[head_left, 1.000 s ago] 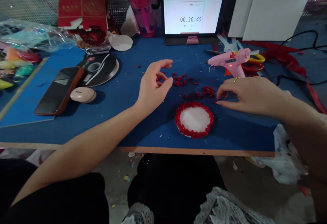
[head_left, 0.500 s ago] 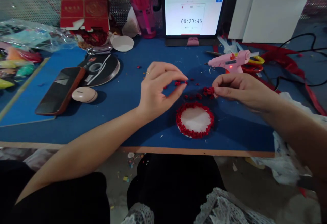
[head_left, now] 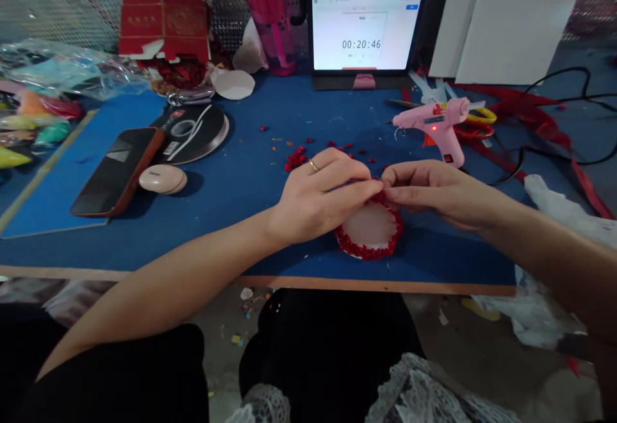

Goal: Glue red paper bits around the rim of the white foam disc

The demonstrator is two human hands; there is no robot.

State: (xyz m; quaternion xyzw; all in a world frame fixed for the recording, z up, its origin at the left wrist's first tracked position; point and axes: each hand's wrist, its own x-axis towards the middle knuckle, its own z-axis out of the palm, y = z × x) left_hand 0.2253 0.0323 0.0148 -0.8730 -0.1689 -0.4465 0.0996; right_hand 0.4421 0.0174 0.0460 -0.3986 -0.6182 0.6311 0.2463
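Note:
A white disc (head_left: 369,225) with a ruffled red rim lies flat near the table's front edge. Above its far side, my left hand (head_left: 328,195) and my right hand (head_left: 429,191) meet fingertip to fingertip. The right one pinches a crumpled red ribbon piece, mostly covered by the fingers. My left thumb and index finger are pressed together at the same spot; the small red bit they carried is hidden now. Just beyond the left hand lie a pile of red scraps (head_left: 295,158) and several loose red bits.
A pink glue gun (head_left: 441,124) with a lit red light stands beyond my right hand, near scissors (head_left: 482,116) and red ribbon (head_left: 540,121). A tablet (head_left: 367,27) and pink bottle (head_left: 270,21) stand behind. Leftward lie a phone (head_left: 116,172), a beige mouse-shaped item (head_left: 162,179) and a ribbon spool (head_left: 195,132).
My left hand has moved right and nearer me, and my right hand slightly left and nearer, so their fingertips now meet over the disc. The red pile has come into view.

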